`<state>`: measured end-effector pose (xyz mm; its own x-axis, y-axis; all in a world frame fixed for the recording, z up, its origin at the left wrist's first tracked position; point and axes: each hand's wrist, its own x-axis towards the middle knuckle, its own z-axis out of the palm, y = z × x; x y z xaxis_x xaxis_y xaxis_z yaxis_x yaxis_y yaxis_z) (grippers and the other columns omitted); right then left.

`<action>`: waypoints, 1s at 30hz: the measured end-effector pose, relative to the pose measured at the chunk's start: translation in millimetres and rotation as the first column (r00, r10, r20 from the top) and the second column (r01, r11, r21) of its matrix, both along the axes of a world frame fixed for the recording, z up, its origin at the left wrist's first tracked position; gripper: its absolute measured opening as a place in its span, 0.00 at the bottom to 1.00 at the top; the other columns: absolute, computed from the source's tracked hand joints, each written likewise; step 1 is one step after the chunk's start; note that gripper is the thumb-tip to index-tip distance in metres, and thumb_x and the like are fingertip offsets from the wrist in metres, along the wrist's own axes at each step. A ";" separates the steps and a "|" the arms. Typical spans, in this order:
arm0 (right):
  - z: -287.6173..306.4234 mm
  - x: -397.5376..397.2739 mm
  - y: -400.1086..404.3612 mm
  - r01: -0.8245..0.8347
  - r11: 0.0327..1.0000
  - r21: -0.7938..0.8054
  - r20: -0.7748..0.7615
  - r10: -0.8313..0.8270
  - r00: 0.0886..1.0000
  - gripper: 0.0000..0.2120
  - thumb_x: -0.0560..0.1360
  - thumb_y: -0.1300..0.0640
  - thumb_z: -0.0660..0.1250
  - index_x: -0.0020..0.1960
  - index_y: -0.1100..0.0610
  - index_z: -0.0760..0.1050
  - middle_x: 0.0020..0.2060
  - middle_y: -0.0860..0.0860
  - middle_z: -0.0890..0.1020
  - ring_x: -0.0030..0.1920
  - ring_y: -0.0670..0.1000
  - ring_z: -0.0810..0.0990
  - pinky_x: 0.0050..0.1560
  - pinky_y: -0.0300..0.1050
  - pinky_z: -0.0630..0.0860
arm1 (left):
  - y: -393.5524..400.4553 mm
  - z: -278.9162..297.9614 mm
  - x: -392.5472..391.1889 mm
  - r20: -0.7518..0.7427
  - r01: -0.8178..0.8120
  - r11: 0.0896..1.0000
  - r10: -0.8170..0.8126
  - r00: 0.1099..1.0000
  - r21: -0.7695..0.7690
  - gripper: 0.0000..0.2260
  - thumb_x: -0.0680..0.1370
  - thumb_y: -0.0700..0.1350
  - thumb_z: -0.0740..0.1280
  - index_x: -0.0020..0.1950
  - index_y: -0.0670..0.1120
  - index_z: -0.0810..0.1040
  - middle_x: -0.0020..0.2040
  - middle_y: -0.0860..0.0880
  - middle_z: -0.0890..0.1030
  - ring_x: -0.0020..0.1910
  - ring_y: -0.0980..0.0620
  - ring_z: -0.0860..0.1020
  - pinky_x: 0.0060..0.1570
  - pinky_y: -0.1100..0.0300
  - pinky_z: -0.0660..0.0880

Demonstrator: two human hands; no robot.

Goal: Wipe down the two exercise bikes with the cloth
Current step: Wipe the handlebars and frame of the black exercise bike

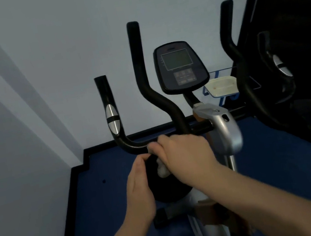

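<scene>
At the centre of the frame stands an exercise bike [223,132], seen from above and behind its handlebars [132,142]. The right hand [185,152] lies over the horizontal handlebar tube just left of the silver stem, fingers curled down round a white cloth [162,168] — a bunched end of the cloth hangs out below the fist, against the black flywheel cover. The hand is clenched on the cloth and pressed to the bar. The left hand [139,191] comes up from the lower middle of the frame, palm turned toward the right, its fingertips meeting the right hand's knuckles under the bar; its fingers look fairly straight, though whether they pinch the cloth's edge I cannot tell.

Above the hands, the left grip rises with a silver pulse sensor [112,118] on it, and two tall black handles stand further back, upper centre and upper right. Between them sits the console [180,66] with a grey screen and a block of buttons.

Behind the console, right of centre, a white tray [220,86] rests on a blue wire rack against the pale wall [55,52]. The floor [106,199] is blue with a black skirting edge — a dark shape fills the upper right corner.
</scene>
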<state>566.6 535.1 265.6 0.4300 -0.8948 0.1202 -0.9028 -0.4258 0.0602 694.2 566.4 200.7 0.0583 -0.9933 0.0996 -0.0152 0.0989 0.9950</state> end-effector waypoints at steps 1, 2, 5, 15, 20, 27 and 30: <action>-2.3 -5.1 11.7 0.038 0.998 -0.041 0.018 -0.037 0.999 0.20 0.74 0.51 0.72 0.63 0.48 0.70 0.45 0.49 0.77 0.39 0.53 0.80 0.26 0.44 0.65 | -0.1 -0.3 0.2 0.008 0.010 1.000 -0.010 1.000 -0.001 0.20 0.85 0.46 0.49 0.51 0.47 0.80 0.45 0.50 0.84 0.45 0.56 0.81 0.43 0.70 0.74; -4.0 -8.8 18.1 0.069 0.995 -0.074 0.027 -0.067 0.997 0.20 0.69 0.51 0.76 0.58 0.49 0.74 0.40 0.49 0.77 0.33 0.52 0.79 0.23 0.42 0.65 | -0.4 -0.1 0.4 0.014 0.016 1.000 -0.016 1.000 0.004 0.20 0.85 0.46 0.48 0.51 0.48 0.81 0.45 0.50 0.84 0.45 0.55 0.81 0.43 0.70 0.74; 2.0 -2.6 0.1 0.029 0.999 -0.014 0.016 -0.029 0.999 0.20 0.78 0.51 0.65 0.68 0.50 0.66 0.50 0.52 0.77 0.45 0.57 0.80 0.31 0.47 0.66 | -3.6 1.5 -0.7 -0.018 0.025 0.999 -0.025 1.000 0.025 0.20 0.85 0.46 0.49 0.50 0.46 0.80 0.44 0.51 0.84 0.44 0.57 0.81 0.42 0.71 0.74; -2.6 1.6 -4.8 0.053 0.998 -0.017 -0.021 -0.053 0.998 0.20 0.78 0.53 0.65 0.68 0.49 0.65 0.50 0.52 0.77 0.44 0.56 0.80 0.29 0.45 0.64 | -0.1 1.2 -4.2 -0.138 0.012 0.995 0.002 0.990 0.104 0.25 0.76 0.65 0.49 0.38 0.56 0.81 0.39 0.50 0.84 0.40 0.57 0.81 0.40 0.68 0.76; 0.0 14.7 -20.0 0.017 0.999 0.040 -0.103 -0.013 0.995 0.21 0.80 0.54 0.60 0.72 0.53 0.62 0.55 0.54 0.76 0.51 0.57 0.78 0.32 0.48 0.64 | 1.8 5.4 -6.4 -0.195 -0.031 0.988 0.060 0.979 0.150 0.25 0.78 0.62 0.51 0.35 0.55 0.82 0.36 0.52 0.83 0.37 0.58 0.81 0.36 0.68 0.75; -0.8 2.4 -6.4 0.092 0.996 -0.011 0.014 -0.091 0.996 0.12 0.80 0.53 0.61 0.63 0.53 0.69 0.49 0.53 0.79 0.44 0.57 0.80 0.30 0.48 0.66 | 1.3 7.6 -1.0 -0.025 -0.054 0.990 0.058 0.998 0.127 0.19 0.85 0.45 0.51 0.41 0.42 0.75 0.35 0.50 0.80 0.35 0.58 0.77 0.34 0.68 0.74; -2.3 14.4 -19.6 0.086 0.996 0.026 -0.045 -0.085 0.995 0.17 0.80 0.54 0.59 0.68 0.55 0.65 0.53 0.54 0.77 0.50 0.58 0.79 0.32 0.49 0.63 | 2.1 6.6 -2.8 -0.043 -0.065 0.991 0.071 0.997 0.121 0.19 0.86 0.44 0.50 0.42 0.43 0.76 0.34 0.51 0.80 0.34 0.60 0.77 0.34 0.69 0.74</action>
<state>580.9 515.5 263.4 0.3559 -0.9313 0.0776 -0.9328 -0.3489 0.0901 691.4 568.4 207.3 0.1279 -0.9915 -0.0238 0.0291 -0.0203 0.9994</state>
